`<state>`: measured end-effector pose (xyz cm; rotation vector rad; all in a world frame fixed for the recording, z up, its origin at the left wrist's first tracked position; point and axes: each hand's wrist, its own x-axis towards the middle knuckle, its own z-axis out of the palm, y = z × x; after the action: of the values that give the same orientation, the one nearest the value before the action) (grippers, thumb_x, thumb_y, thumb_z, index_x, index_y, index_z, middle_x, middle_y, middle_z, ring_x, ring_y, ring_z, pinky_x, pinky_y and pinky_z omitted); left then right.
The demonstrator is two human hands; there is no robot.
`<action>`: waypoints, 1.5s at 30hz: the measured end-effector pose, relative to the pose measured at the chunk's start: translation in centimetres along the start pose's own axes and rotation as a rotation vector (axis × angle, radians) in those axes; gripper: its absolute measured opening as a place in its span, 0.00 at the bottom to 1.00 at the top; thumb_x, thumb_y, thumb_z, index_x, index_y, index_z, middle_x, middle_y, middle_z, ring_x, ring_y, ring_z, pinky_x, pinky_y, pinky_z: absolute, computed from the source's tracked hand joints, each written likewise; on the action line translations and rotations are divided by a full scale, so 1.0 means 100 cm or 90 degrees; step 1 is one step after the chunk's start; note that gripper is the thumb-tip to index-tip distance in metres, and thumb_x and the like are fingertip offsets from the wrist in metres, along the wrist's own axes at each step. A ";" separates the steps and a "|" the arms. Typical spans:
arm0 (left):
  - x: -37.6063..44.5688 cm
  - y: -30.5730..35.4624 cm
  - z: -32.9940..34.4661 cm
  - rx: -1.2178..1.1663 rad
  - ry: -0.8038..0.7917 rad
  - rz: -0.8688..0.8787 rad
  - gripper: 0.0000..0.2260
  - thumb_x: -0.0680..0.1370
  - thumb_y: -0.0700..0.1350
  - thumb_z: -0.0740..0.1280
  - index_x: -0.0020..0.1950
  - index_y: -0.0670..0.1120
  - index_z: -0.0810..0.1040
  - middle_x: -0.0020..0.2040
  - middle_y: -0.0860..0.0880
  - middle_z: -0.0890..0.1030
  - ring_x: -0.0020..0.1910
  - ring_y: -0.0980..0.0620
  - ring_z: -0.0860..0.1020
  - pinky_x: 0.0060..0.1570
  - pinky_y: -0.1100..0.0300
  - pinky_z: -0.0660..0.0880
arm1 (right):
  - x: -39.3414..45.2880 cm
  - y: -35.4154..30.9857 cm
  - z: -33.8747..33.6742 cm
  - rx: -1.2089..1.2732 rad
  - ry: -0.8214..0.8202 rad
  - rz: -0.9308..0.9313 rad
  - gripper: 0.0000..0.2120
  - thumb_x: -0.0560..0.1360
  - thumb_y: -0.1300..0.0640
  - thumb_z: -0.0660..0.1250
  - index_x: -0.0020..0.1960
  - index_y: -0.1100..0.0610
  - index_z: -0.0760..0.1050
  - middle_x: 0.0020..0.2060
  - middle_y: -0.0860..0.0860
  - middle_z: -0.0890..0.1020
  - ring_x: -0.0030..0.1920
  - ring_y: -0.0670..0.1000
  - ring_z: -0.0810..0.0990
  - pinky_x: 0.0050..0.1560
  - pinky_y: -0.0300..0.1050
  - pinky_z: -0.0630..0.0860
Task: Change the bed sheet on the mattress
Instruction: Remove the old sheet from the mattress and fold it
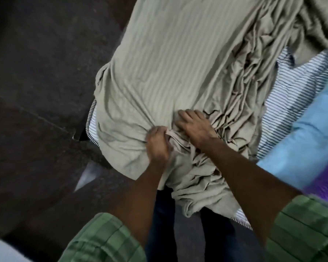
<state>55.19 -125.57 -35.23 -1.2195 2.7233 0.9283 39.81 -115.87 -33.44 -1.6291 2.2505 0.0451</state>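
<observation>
Sheet, khaki, faint ribbed stripes: spread over near end of mattress, bunched in folds on the right, hanging over near edge | left hand: fingers curled, gripping a gathered fold of sheet | right hand: fingers straight, pressing flat on sheet | mattress: blue-and-white striped cover | blue cloth: at right | floor: dark

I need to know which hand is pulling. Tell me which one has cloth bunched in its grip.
The left hand: it grips a gathered fold of the beige sheet. The right hand lies flatter on top.
</observation>
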 end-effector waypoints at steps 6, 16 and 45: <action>-0.025 0.070 0.032 -0.294 0.076 -0.212 0.12 0.79 0.36 0.61 0.59 0.46 0.79 0.54 0.46 0.84 0.53 0.44 0.81 0.52 0.55 0.73 | -0.007 0.034 0.005 -0.069 0.023 -0.120 0.18 0.78 0.58 0.58 0.64 0.54 0.79 0.70 0.56 0.76 0.75 0.61 0.68 0.76 0.59 0.63; -0.041 0.094 0.049 -0.165 -0.193 -0.268 0.10 0.80 0.43 0.63 0.60 0.49 0.76 0.57 0.42 0.83 0.57 0.38 0.80 0.55 0.49 0.74 | -0.029 0.058 -0.022 -0.002 -0.374 -0.050 0.19 0.78 0.46 0.62 0.68 0.46 0.76 0.65 0.55 0.81 0.66 0.57 0.79 0.64 0.48 0.73; 0.183 0.016 -0.051 0.184 0.174 0.039 0.22 0.70 0.47 0.69 0.65 0.51 0.76 0.66 0.48 0.75 0.65 0.44 0.74 0.62 0.47 0.70 | 0.192 0.059 -0.064 -0.026 0.125 0.138 0.25 0.78 0.52 0.70 0.70 0.56 0.66 0.68 0.57 0.71 0.67 0.60 0.72 0.62 0.57 0.72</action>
<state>42.54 -139.77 -34.73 -1.2945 2.9780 0.3695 27.42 -132.91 -34.36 -1.4574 2.5851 -0.0154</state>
